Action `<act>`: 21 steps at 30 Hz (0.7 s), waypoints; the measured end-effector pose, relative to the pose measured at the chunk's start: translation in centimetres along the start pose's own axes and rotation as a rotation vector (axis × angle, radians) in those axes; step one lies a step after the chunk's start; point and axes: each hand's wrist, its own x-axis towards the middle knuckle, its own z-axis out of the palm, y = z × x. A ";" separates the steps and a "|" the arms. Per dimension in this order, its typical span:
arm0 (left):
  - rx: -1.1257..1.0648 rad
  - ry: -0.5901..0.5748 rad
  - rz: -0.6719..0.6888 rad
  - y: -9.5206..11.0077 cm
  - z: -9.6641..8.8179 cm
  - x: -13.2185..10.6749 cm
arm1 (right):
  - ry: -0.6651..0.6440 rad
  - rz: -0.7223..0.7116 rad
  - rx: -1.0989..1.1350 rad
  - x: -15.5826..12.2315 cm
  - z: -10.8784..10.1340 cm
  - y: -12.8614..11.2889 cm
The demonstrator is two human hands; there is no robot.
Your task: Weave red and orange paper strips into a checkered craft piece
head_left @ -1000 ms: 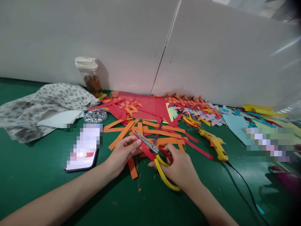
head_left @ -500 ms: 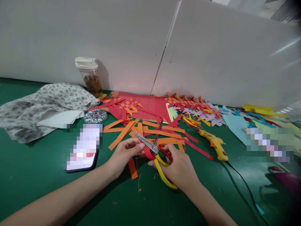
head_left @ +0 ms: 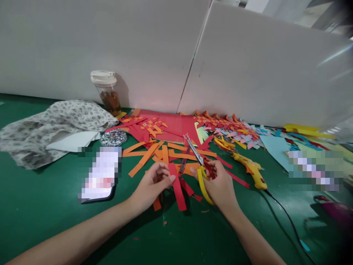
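While strips litter the table, panels stand behind.

one head-worn camera looks forward and down, near the green table

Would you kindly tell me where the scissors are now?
In the head view, the scissors are in the right hand, just right of the red strip held by the left hand.
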 end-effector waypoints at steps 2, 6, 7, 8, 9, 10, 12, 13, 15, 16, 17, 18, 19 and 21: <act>0.260 -0.110 0.078 0.4 0.5 -0.9 | 0.011 0.028 0.028 0.4 0.0 0.3; 0.637 -0.373 0.181 1.7 1.4 -2.2 | 0.081 0.059 -0.029 1.3 -0.1 1.3; 0.670 -0.388 0.185 2.0 1.3 -2.2 | 0.102 0.072 -0.065 1.5 -0.1 1.7; 0.690 -0.379 0.188 2.4 1.1 -2.0 | 0.111 0.087 -0.088 1.8 -0.2 2.0; 0.704 -0.367 0.187 2.7 0.7 -1.6 | 0.102 0.102 -0.089 2.0 -0.3 2.2; 0.736 -0.320 0.203 2.9 0.1 -1.0 | 0.076 0.116 -0.071 2.2 -0.4 2.5; 0.857 -0.210 0.241 3.2 -1.5 0.3 | -0.004 0.126 -0.013 2.5 -0.7 2.7; 0.927 -0.142 0.278 3.3 -2.3 1.0 | -0.047 0.120 0.000 2.6 -0.8 2.8; 1.048 -0.018 0.360 3.5 -3.9 2.1 | -0.119 0.084 -0.023 2.6 -0.8 2.9; 1.142 0.064 0.390 3.5 -4.4 2.4 | -0.145 0.057 -0.047 2.5 -0.8 2.9; 1.215 0.138 0.415 3.6 -4.8 2.6 | -0.161 0.031 -0.073 2.5 -0.8 2.9; 1.288 0.195 0.433 3.6 -5.1 2.7 | -0.170 0.008 -0.099 2.4 -0.7 3.0; 1.361 0.231 0.451 3.7 -5.2 2.7 | -0.173 -0.009 -0.122 2.3 -0.6 3.0; 1.493 0.210 0.501 3.7 -5.1 2.4 | -0.175 -0.026 -0.156 2.1 -0.4 3.1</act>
